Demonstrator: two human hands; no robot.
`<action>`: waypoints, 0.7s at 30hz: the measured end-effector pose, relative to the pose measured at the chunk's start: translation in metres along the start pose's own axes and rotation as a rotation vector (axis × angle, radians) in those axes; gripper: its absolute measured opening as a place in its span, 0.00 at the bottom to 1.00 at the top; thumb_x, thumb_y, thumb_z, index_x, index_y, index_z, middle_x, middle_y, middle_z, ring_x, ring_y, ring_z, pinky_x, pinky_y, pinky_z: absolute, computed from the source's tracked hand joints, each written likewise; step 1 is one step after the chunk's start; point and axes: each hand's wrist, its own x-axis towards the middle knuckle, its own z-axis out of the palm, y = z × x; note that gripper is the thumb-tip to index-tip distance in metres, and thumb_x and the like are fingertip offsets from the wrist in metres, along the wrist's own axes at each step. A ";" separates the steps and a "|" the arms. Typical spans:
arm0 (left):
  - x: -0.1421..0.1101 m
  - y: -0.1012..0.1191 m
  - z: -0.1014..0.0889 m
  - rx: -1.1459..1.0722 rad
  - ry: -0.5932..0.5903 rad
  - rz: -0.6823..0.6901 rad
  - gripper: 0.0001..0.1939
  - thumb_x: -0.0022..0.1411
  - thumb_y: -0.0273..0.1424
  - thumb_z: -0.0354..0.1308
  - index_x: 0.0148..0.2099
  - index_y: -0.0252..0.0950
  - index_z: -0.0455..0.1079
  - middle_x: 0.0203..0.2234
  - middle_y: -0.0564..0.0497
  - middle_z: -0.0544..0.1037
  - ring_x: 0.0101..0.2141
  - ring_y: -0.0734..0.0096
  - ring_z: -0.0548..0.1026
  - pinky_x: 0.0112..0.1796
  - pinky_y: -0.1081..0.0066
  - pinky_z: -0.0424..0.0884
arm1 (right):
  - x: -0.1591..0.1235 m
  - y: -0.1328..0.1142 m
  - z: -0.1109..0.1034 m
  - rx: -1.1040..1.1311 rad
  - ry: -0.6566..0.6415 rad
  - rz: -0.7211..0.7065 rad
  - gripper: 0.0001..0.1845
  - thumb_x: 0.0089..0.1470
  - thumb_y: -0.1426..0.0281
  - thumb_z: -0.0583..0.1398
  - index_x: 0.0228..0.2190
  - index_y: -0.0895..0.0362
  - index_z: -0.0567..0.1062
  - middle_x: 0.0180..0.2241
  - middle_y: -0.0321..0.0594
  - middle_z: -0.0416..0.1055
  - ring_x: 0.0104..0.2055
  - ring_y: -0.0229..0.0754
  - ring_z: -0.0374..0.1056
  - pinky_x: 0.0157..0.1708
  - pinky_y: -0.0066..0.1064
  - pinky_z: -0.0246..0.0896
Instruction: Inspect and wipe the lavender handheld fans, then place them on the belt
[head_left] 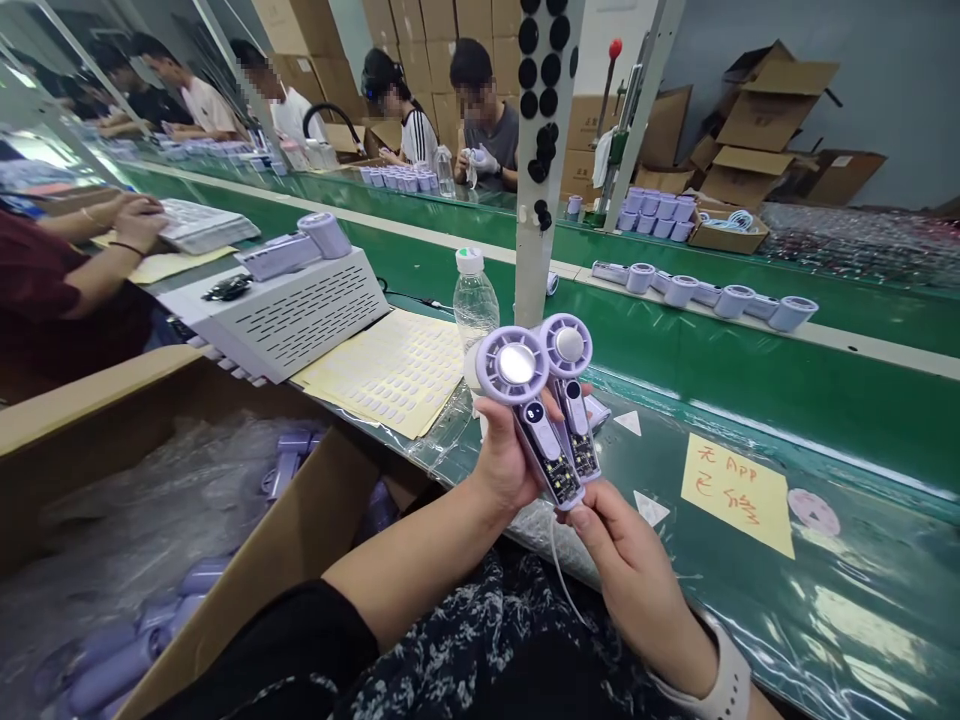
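Note:
My left hand [501, 455] is wrapped round two lilac handheld fans, held side by side and upright above the bench edge. The front fan [517, 368] shows a small lit display on its handle; the display of the rear fan [568, 346] is dark. Circuit boards show through both handles' clear covers. At the bottom end of the front fan, my right hand [634, 570] has its thumb and fingers pinched together. A thin white cable [559, 565] hangs down from there; its plug is hidden by the fingers.
A cardboard box [300, 540] of lilac fans stands at lower left. On the bench are a grey vented metal box [300, 310], sticker sheets [397, 370], a plastic bottle [475, 295] and a handwritten yellow note [739, 495]. Fans lie along the conveyor [862, 345]; co-workers sit beyond.

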 end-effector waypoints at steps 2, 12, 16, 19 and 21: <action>0.002 0.005 0.000 -0.106 0.043 -0.066 0.36 0.44 0.68 0.61 0.25 0.36 0.71 0.41 0.44 0.82 0.44 0.55 0.80 0.41 0.61 0.78 | 0.000 -0.004 -0.006 -0.089 -0.023 -0.104 0.17 0.71 0.61 0.53 0.30 0.54 0.70 0.39 0.42 0.71 0.43 0.45 0.68 0.43 0.32 0.62; -0.005 0.007 0.001 -0.058 -0.038 -0.051 0.37 0.40 0.68 0.63 0.24 0.35 0.71 0.45 0.43 0.81 0.46 0.51 0.79 0.43 0.59 0.78 | -0.004 0.007 0.001 0.075 0.168 0.147 0.26 0.69 0.51 0.56 0.26 0.54 0.70 0.16 0.31 0.63 0.19 0.38 0.61 0.24 0.28 0.56; -0.007 0.002 -0.001 -0.047 -0.050 -0.007 0.37 0.41 0.68 0.63 0.24 0.35 0.72 0.45 0.43 0.80 0.45 0.53 0.79 0.42 0.60 0.78 | -0.006 0.012 0.001 0.206 0.128 0.216 0.27 0.68 0.48 0.57 0.25 0.54 0.67 0.14 0.30 0.62 0.18 0.37 0.60 0.23 0.28 0.54; -0.008 -0.002 -0.002 -0.070 -0.067 -0.026 0.37 0.42 0.68 0.62 0.24 0.35 0.73 0.43 0.44 0.81 0.43 0.55 0.79 0.41 0.62 0.78 | -0.006 0.014 0.001 0.185 0.091 0.223 0.28 0.67 0.48 0.59 0.24 0.55 0.68 0.15 0.32 0.63 0.19 0.37 0.61 0.24 0.28 0.54; -0.009 -0.005 -0.002 -0.058 -0.056 -0.016 0.36 0.42 0.68 0.62 0.24 0.36 0.73 0.43 0.45 0.80 0.44 0.55 0.79 0.41 0.62 0.78 | -0.006 0.014 0.003 0.187 0.156 0.234 0.30 0.66 0.46 0.58 0.22 0.54 0.66 0.14 0.31 0.61 0.17 0.37 0.59 0.22 0.28 0.53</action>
